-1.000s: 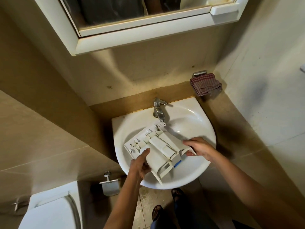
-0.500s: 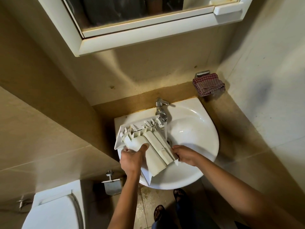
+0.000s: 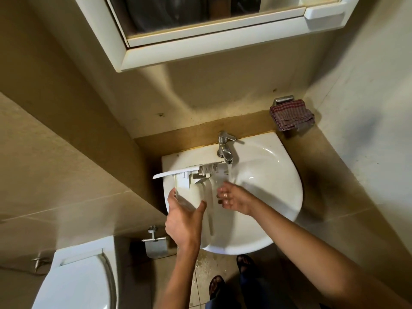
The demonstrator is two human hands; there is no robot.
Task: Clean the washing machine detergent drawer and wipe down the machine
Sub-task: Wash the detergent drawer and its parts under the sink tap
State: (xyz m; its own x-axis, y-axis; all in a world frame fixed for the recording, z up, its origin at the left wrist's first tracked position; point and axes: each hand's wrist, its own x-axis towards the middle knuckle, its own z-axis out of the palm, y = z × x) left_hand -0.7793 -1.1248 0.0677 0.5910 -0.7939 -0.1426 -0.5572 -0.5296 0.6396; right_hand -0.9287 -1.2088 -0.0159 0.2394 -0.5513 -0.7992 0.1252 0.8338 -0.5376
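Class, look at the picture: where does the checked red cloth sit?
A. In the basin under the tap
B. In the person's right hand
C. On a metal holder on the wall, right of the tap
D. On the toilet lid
C: the checked red cloth lies on a metal holder mounted on the wall, right of the tap and above the basin.

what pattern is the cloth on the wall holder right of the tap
Red-and-white check, on the cloth; seen in the head view.
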